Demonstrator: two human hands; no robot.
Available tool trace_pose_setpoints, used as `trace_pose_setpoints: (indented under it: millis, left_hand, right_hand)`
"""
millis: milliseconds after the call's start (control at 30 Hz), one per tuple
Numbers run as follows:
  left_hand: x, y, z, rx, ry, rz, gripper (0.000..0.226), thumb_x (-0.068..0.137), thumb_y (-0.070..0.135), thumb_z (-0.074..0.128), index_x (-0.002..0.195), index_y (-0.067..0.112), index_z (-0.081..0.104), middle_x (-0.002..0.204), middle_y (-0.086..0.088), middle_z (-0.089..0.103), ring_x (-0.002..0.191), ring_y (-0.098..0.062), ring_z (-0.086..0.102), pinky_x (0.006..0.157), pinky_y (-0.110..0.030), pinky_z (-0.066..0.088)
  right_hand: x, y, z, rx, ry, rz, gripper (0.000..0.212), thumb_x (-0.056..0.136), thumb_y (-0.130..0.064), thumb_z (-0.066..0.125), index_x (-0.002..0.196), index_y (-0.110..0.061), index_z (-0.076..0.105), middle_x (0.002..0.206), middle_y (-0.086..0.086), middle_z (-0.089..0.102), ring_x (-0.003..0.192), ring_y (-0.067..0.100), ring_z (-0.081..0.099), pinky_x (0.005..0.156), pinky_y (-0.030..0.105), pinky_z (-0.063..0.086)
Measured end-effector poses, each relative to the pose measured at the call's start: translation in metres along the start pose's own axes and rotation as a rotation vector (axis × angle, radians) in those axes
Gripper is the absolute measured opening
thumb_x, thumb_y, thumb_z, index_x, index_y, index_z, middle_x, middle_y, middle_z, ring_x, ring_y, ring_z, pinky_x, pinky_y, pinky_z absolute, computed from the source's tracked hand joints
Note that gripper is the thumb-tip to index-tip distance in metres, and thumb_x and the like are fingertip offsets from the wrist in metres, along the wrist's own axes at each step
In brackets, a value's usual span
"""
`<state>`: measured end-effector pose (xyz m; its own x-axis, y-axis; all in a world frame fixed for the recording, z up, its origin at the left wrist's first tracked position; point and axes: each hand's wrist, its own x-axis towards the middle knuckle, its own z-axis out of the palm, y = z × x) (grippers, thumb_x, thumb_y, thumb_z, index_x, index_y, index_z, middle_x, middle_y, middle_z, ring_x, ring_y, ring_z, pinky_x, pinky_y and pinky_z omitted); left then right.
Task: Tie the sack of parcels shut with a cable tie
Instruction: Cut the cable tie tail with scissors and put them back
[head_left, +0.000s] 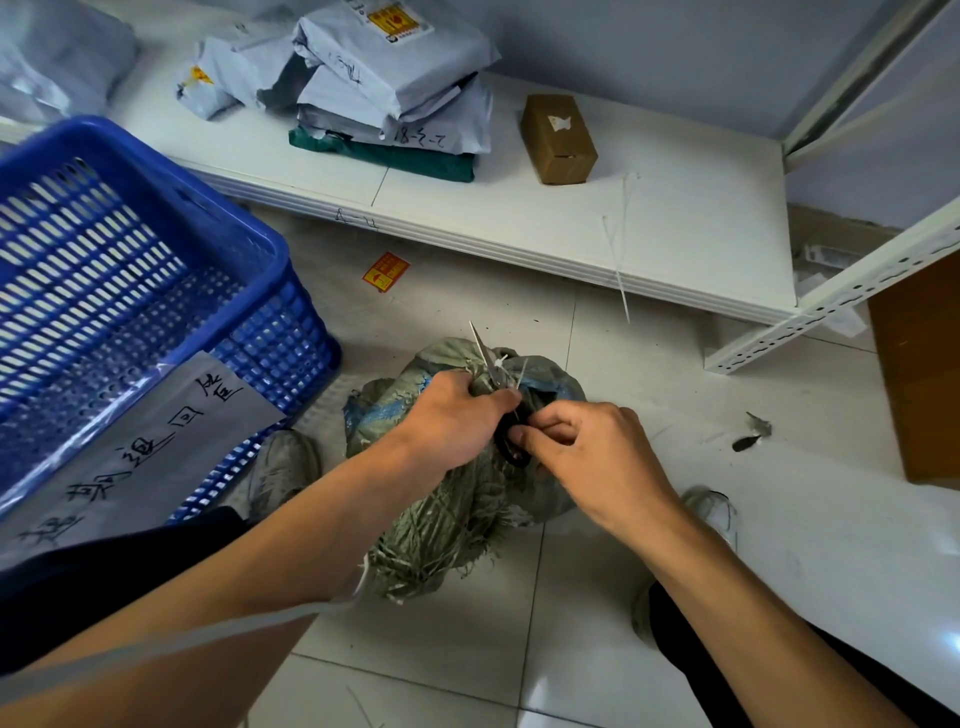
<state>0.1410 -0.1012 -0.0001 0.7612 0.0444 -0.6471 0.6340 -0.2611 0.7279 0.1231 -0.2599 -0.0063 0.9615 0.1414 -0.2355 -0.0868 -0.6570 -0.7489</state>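
Frayed green woven sack (447, 525), neck bunched in the curled fingers of the left hand (449, 421); right hand (589, 452) grips scissors (487, 361), apparently at the cable tie (500, 360).

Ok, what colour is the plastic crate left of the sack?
The crate is blue, clearest in the head view.

Pale tiled floor (415, 649) (scuffed, littered); a low white shelf (675, 234) runs along the far bluish wall (675, 52), slotted metal racking (831, 306) right.
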Motion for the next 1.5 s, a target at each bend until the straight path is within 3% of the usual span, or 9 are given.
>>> trace_pose_setpoints:
  millis: [133, 200, 333, 600, 767, 1033, 1200, 1367, 1500]
  left_hand:
    - [-0.003, 0.003, 0.001, -0.095, 0.002, -0.056, 0.022, 0.096, 0.036, 0.068, 0.099, 0.014, 0.068, 0.099, -0.007, 0.073, 0.087, -0.017, 0.067, 0.077, -0.031, 0.051]
    - [-0.003, 0.005, 0.000, -0.202, -0.029, -0.126, 0.026, 0.091, 0.037, 0.072, 0.102, 0.014, 0.070, 0.096, -0.006, 0.076, 0.090, -0.020, 0.071, 0.088, -0.039, 0.056]
    - [-0.003, 0.005, -0.004, -0.264, -0.074, -0.173, 0.037, 0.088, 0.042, 0.071, 0.109, 0.011, 0.074, 0.098, -0.010, 0.080, 0.096, -0.031, 0.076, 0.097, -0.050, 0.055]
    - [-0.008, 0.012, -0.007, -0.256, -0.120, -0.145, 0.042, 0.093, 0.046, 0.066, 0.110, 0.008, 0.072, 0.095, -0.013, 0.080, 0.093, -0.034, 0.076, 0.095, -0.052, 0.058]
    - [-0.011, 0.024, -0.018, -0.286, -0.236, -0.122, 0.047, 0.098, 0.038, 0.054, 0.120, -0.001, 0.069, 0.089, -0.011, 0.075, 0.078, -0.026, 0.069, 0.078, -0.034, 0.059]
    - [0.001, 0.029, -0.043, -0.443, -0.146, -0.085, 0.039, 0.089, 0.024, 0.060, 0.120, 0.003, 0.070, 0.118, -0.024, 0.072, 0.092, -0.031, 0.067, 0.093, -0.048, 0.053]
    - [0.003, 0.027, -0.039, -0.408, -0.092, -0.069, 0.041, 0.085, 0.004, 0.070, 0.125, 0.011, 0.064, 0.108, -0.023, 0.075, 0.097, -0.041, 0.073, 0.095, -0.060, 0.055]
    - [0.004, 0.024, -0.037, -0.249, -0.052, -0.049, 0.059, 0.085, 0.000, 0.072, 0.134, 0.028, 0.052, 0.102, -0.003, 0.069, 0.091, -0.021, 0.068, 0.073, -0.036, 0.056]
    - [0.005, 0.026, -0.030, -0.125, -0.012, 0.010, 0.057, 0.081, -0.002, 0.073, 0.126, 0.026, 0.055, 0.104, -0.013, 0.075, 0.097, -0.037, 0.072, 0.084, -0.056, 0.060]
  right_hand:
    - [0.000, 0.000, -0.004, -0.088, 0.142, -0.071, 0.016, 0.084, -0.037, 0.076, 0.095, -0.026, 0.072, 0.082, -0.017, 0.072, 0.069, 0.004, 0.066, 0.069, 0.037, 0.059]
    - [0.002, -0.001, -0.009, -0.105, 0.175, -0.024, 0.020, 0.088, -0.044, 0.070, 0.099, -0.027, 0.066, 0.086, -0.016, 0.068, 0.071, 0.007, 0.062, 0.069, 0.035, 0.055]
    - [0.004, -0.003, -0.014, 0.054, -0.117, 0.265, 0.038, 0.096, -0.060, 0.052, 0.099, -0.024, 0.067, 0.080, -0.002, 0.074, 0.066, 0.014, 0.070, 0.067, 0.032, 0.052]
    - [0.007, -0.011, -0.030, 0.472, -0.196, 0.312, 0.023, 0.102, -0.025, 0.057, 0.098, -0.007, 0.070, 0.072, 0.006, 0.070, 0.059, 0.018, 0.063, 0.060, 0.023, 0.054]
    - [0.012, -0.007, -0.039, 0.575, -0.053, 0.322, 0.018, 0.102, -0.016, 0.057, 0.091, -0.007, 0.066, 0.067, 0.006, 0.062, 0.054, 0.018, 0.055, 0.059, 0.026, 0.051]
    - [0.022, -0.007, -0.035, 0.654, 0.024, 0.352, 0.015, 0.103, -0.015, 0.054, 0.093, -0.009, 0.065, 0.075, 0.009, 0.068, 0.055, 0.018, 0.055, 0.059, 0.027, 0.050]
    - [0.028, -0.012, -0.028, 0.670, 0.052, 0.350, 0.016, 0.103, -0.014, 0.054, 0.103, -0.001, 0.064, 0.079, 0.009, 0.070, 0.055, 0.017, 0.055, 0.057, 0.025, 0.051]
    - [0.042, -0.012, -0.024, 0.802, 0.088, 0.423, 0.011, 0.102, -0.011, 0.055, 0.103, -0.003, 0.062, 0.079, 0.010, 0.070, 0.052, 0.016, 0.054, 0.058, 0.031, 0.050]
    - [0.069, -0.006, -0.023, 0.910, 0.111, 0.481, 0.014, 0.100, -0.008, 0.055, 0.107, 0.001, 0.064, 0.079, 0.010, 0.071, 0.052, 0.014, 0.057, 0.058, 0.031, 0.053]
